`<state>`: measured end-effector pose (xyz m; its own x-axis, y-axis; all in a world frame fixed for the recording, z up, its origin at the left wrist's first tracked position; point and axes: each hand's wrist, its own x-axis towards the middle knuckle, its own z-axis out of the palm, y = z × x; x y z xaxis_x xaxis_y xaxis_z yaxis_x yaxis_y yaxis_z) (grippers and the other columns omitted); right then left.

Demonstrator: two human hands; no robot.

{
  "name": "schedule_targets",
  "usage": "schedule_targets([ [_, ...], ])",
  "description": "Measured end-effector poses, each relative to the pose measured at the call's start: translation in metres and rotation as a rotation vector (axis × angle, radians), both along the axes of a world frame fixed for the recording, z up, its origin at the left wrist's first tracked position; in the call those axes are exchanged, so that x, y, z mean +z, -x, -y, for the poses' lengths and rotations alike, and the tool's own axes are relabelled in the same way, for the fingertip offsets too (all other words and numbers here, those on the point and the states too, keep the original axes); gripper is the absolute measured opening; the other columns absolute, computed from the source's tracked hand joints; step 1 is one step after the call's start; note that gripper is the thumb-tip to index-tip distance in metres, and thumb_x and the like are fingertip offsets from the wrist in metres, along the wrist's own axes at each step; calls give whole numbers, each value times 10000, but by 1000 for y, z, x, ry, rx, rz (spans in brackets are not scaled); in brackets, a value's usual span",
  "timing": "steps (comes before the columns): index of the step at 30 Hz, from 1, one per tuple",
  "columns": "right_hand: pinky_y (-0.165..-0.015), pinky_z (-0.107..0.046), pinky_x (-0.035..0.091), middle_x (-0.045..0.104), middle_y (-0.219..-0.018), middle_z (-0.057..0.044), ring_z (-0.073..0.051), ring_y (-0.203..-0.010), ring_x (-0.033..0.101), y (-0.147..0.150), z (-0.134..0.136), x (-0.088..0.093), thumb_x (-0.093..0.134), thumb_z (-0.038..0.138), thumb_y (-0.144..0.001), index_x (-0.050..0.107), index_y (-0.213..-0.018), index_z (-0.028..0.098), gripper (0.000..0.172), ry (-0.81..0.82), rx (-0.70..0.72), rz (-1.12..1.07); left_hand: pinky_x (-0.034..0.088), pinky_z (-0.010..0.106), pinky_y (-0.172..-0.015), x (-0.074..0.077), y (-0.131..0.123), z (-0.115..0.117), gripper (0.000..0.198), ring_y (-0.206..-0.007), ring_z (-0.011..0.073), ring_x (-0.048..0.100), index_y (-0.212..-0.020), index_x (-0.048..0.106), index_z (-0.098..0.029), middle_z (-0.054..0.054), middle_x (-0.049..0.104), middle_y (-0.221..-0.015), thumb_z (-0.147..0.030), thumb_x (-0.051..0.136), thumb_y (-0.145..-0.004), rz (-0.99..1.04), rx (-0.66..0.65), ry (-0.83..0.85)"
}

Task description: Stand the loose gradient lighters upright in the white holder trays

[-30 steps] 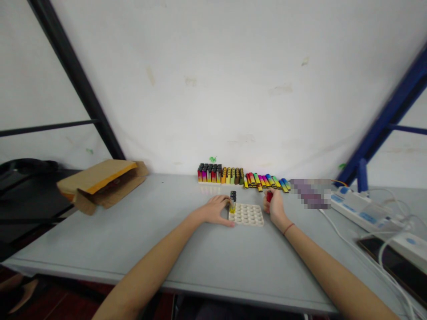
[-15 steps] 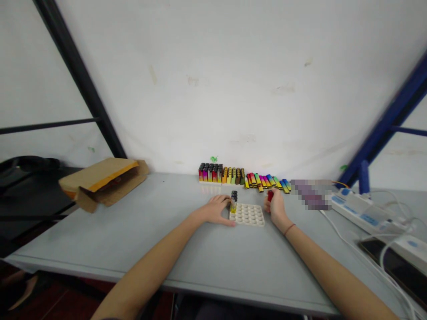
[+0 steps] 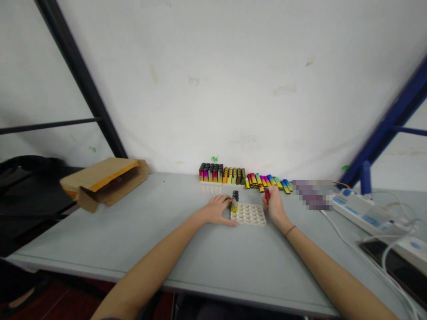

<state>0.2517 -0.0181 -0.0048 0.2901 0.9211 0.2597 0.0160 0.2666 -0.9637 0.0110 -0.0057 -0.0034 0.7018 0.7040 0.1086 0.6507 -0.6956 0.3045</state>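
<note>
Nearest to us, on the grey table (image 3: 140, 231), both our forearms stretch forward toward a small white tray (image 3: 248, 214) dotted with round sockets. Our left hand (image 3: 216, 210) lies palm-down against the tray's left edge, fingers loosely together and curled at the tips, touching the tray's near-left corner. Just beyond those fingertips, one lighter with a dark cap and yellow body (image 3: 235, 202) stands upright in the tray's far-left socket; we cannot tell whether our fingers touch it. Our right hand (image 3: 274, 205) sits at the tray's right side, fingers closed around a red lighter (image 3: 267, 194) held above the table by the tray's far-right corner. A thin red band circles that wrist. Farther back, against the wall, a block of upright lighters (image 3: 222, 174) stands in rows, and beside it to the right loose lighters (image 3: 268, 182) lie flat in a row. Off to the left rests a cardboard box (image 3: 103, 180); to the right, a white power strip (image 3: 363, 209) with cables.
</note>
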Motion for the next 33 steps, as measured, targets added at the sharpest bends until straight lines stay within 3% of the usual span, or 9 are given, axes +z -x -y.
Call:
schedule_targets([
  [3, -534, -245, 385, 483, -598, 51, -120, -539, 461, 5, 15, 15, 432, 380, -902, 437, -842, 229, 162, -212, 21, 243, 260, 471, -1092, -1, -1, 1, 855, -1288, 354, 372, -1293, 473, -164, 162, 428, -1384, -745, 619, -683, 3, 5, -10],
  [7, -710, -303, 436, 627, -817, -41, -168, -745, 560, 17, 33, 29, 452, 375, -906, 558, -903, 197, 207, -352, 73, 501, 258, 470, -1091, 0, -3, 3, 843, -1289, 346, 373, -1293, 472, -158, 167, 428, -1384, -741, 607, -699, -2, 15, -24],
  [14, -745, -328, 511, 687, -905, -63, -199, -807, 631, 39, 40, 16, 534, 383, -873, 643, -961, 204, 227, -268, 290, 442, 275, 477, -1078, -1, -3, 3, 854, -1276, 346, 386, -1315, 458, -176, 156, 448, -1366, -749, 601, -698, 6, 4, -32],
  [21, -762, -328, 541, 685, -1007, -71, -189, -841, 657, 42, 42, 7, 539, 351, -886, 627, -1051, 214, 232, -288, 336, 574, 278, 474, -1076, -2, -2, 2, 861, -1262, 354, 400, -1335, 444, -199, 136, 456, -1353, -727, 635, -682, 41, 4, -17],
  [25, -793, -333, 515, 683, -1004, -72, -193, -856, 644, 37, 42, 13, 513, 325, -906, 624, -1090, 227, 236, -385, 313, 805, 276, 477, -1078, -1, -3, 3, 868, -1262, 357, 401, -1333, 449, -189, 142, 456, -1354, -734, 628, -682, 35, 3, -21],
  [27, -823, -336, 495, 681, -1004, -84, -204, -904, 628, 31, 34, 16, 476, 302, -923, 633, -1070, 211, 234, -435, 225, 885, 271, 477, -1082, -1, -3, 3, 865, -1271, 355, 393, -1327, 455, -176, 151, 448, -1365, -740, 616, -691, 29, -2, -32],
  [30, -870, -360, 457, 682, -1005, -119, -230, -954, 600, 16, 9, 20, 421, 214, -922, 649, -1037, 162, 261, -437, -31, 1043, 272, 476, -1081, -1, -3, 2, 869, -1273, 357, 393, -1321, 460, -175, 155, 448, -1370, -750, 610, -687, 27, 1, -39],
  [33, -937, -402, 386, 664, -1110, -135, -278, -1116, 520, 4, -23, 19, 471, 125, -849, 655, -1087, 143, 301, -405, -97, 1400, 274, 472, -1078, -2, -3, 2, 875, -1264, 357, 404, -1324, 457, -188, 148, 455, -1367, -757, 612, -678, 26, 10, -30],
])
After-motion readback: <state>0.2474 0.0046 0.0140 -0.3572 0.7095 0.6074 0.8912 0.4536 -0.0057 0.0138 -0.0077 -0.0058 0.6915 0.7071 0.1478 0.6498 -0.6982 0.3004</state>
